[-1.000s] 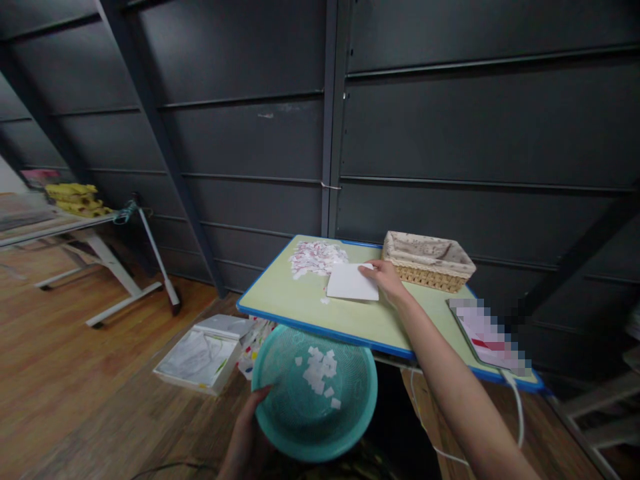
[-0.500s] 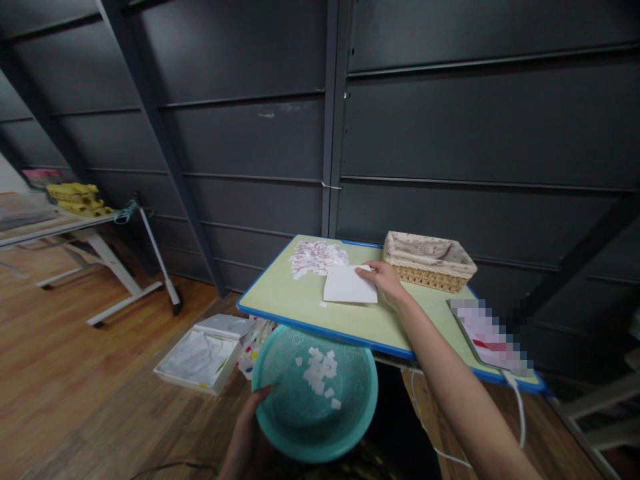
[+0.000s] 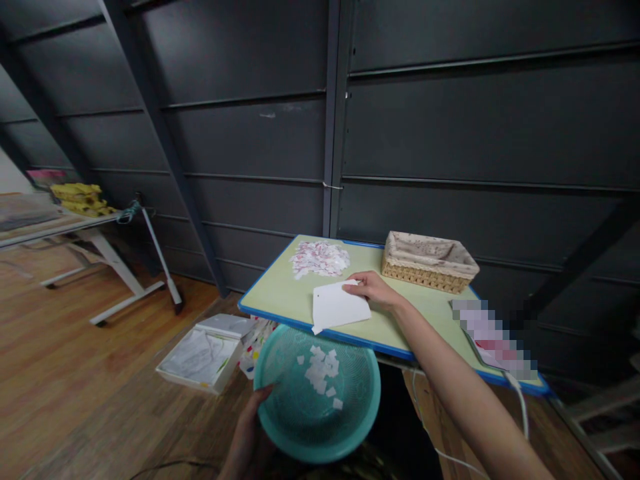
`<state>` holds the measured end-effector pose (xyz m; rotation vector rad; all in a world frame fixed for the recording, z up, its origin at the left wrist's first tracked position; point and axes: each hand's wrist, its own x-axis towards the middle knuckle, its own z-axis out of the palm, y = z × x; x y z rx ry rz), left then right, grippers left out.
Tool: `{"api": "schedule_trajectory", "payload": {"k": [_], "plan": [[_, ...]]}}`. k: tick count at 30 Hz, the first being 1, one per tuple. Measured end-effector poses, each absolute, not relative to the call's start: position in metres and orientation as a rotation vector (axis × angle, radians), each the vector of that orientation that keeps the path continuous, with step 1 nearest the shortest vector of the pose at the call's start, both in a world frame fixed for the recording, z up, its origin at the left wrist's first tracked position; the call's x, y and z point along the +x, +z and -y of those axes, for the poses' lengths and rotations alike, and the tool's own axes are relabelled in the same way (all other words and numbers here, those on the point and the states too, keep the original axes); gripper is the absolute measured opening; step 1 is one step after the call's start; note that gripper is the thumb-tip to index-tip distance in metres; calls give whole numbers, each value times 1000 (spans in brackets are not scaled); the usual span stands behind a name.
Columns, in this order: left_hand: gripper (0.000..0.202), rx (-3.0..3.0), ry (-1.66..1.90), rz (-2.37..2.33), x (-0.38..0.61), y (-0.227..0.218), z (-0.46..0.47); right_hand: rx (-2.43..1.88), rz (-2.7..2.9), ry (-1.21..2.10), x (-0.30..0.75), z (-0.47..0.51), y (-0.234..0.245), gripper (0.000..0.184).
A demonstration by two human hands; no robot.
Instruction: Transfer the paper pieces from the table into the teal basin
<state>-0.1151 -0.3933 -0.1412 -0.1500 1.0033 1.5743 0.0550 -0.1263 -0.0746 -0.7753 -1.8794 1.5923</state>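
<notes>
My left hand [image 3: 253, 427] grips the near rim of a teal basin [image 3: 320, 393], held just below the table's front edge. Several small white paper bits lie inside the basin. My right hand [image 3: 375, 291] presses on a white card [image 3: 337, 308] that lies flat on the pale green, blue-edged table [image 3: 280, 297], its near corner at the front edge above the basin. A pile of small white and pink paper bits [image 3: 320, 259] sits at the table's far left.
A lined wicker basket [image 3: 429, 261] stands at the table's back right. A blurred-out flat device [image 3: 493, 337] with a white cable lies at the right. On the wooden floor lies a white box [image 3: 203, 353]. Another table [image 3: 75, 223] stands far left.
My right hand has dragged the white card towards the table's front edge, above the basin. The basin and left hand have barely moved.
</notes>
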Motion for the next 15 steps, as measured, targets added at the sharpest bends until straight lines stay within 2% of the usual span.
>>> {"api": "schedule_trajectory", "payload": {"k": [3,8,15], "plan": [[64,-132,1592,-990,-115,-143,394,-775,1771,1559,53,122,-77,44],[68,-172,1585,-980,-115,-147,392,-963,1449,1127,59,98,-83,47],[69,-156,1576,-962,-116,-148,393,-1108,1609,840,63,90,-84,38]]}}
